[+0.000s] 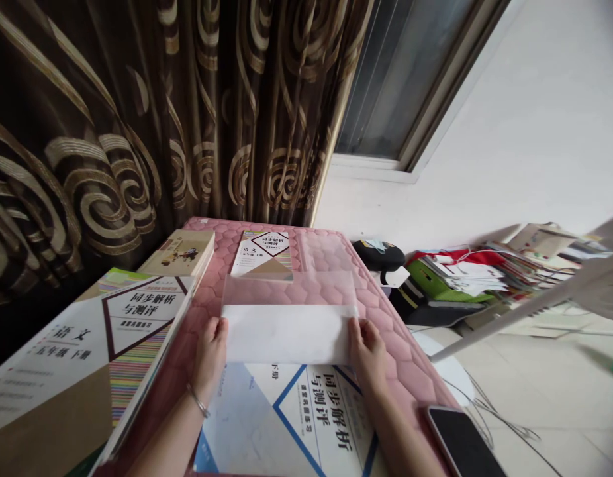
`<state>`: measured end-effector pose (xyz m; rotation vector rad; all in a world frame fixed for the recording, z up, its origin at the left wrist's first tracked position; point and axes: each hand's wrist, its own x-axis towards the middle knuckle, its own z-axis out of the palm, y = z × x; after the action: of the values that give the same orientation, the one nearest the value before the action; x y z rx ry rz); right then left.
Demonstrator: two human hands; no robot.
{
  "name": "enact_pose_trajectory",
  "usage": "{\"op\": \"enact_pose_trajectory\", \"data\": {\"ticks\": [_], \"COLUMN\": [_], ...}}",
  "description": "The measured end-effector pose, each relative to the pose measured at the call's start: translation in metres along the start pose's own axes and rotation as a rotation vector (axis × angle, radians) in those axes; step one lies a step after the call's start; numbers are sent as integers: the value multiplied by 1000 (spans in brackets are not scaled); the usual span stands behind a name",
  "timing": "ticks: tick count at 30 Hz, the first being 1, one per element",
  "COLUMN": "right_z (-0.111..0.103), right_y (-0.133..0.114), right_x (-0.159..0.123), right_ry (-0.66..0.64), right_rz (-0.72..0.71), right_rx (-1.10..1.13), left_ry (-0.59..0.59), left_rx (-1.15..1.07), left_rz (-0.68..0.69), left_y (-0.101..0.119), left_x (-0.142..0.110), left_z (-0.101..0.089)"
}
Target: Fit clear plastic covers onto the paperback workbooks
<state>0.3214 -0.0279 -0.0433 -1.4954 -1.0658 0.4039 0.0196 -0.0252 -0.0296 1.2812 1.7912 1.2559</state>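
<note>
Both of my hands grip a clear plastic book cover (pixel 289 286) by its two sides, above the pink quilted surface. A plain white panel (pixel 289 334) spans it between my hands; I cannot tell whether it is part of the cover or separate paper. My left hand (pixel 213 341), with a bangle on the wrist, pinches the left edge. On the right edge, the fingers of my right hand (pixel 369 344) are closed. Just below lies a blue and white workbook (pixel 291 417), turned sideways, partly hidden by the panel and my right forearm.
Thick workbooks (pixel 88 351) are stacked at left, beside a tan book (pixel 182 255). Another workbook (pixel 264 252) and a clear plastic sheet (pixel 326 252) lie at the back. A phone (pixel 463 444) rests at the right edge. A white fan (pixel 525 305) stands beyond.
</note>
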Motion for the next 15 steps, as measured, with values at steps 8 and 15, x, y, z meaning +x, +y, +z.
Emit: {"op": "enact_pose_trajectory", "data": {"ticks": [8, 15], "right_z": [0, 0], "right_y": [4, 3], "right_x": [-1, -1], "right_ry": [-8, -23], "right_rz": [-13, -10], "right_rx": [77, 50], "left_ry": [-58, -47], "left_rx": [-23, -63], "left_rz": [-2, -30], "left_y": [-4, -3], "left_x": [1, 2], "left_z": [-4, -4]}}
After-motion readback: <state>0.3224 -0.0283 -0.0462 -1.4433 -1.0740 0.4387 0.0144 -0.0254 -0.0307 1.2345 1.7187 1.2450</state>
